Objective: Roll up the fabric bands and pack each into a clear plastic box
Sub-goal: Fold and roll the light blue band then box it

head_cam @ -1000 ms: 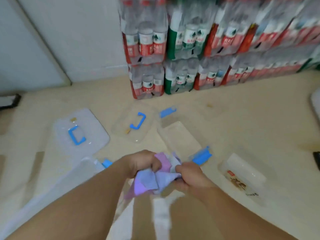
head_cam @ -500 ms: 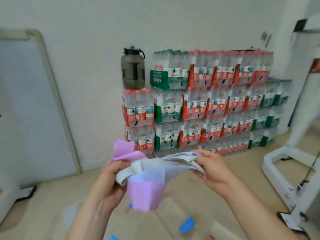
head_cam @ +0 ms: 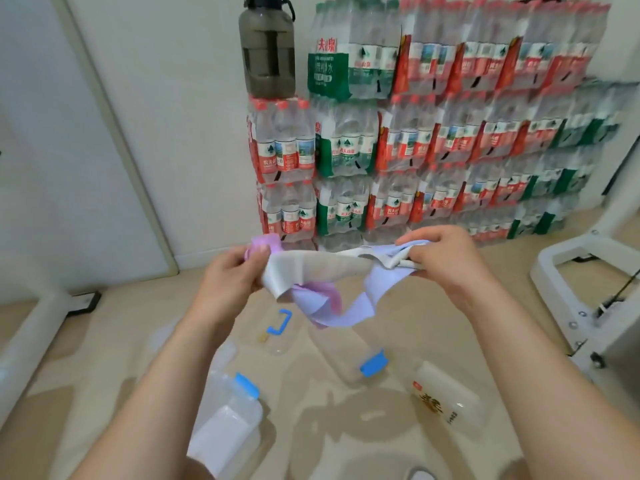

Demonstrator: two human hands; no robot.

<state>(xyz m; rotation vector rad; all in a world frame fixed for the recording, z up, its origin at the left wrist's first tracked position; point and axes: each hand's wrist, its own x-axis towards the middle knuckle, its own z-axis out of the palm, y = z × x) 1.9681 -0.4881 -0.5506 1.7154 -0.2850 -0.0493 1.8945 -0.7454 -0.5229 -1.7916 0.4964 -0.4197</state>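
Observation:
A bundle of fabric bands, grey, lilac and pink, hangs stretched in the air between my hands. My left hand pinches the grey and pink end, my right hand grips the other end. Lilac loops dangle below. On the floor beneath lie clear plastic boxes with blue clips: one at lower left and one in the middle. A clear lid with a blue handle lies farther back.
Stacked packs of bottled water fill the wall ahead, with a dark jug on top. A white board leans at the left. A white machine frame stands at the right. A labelled plastic container lies at lower right.
My hands rose from near the floor and moved apart, pulling the bunched fabric bands out into a stretched strip. The view tilted up toward the bottle wall.

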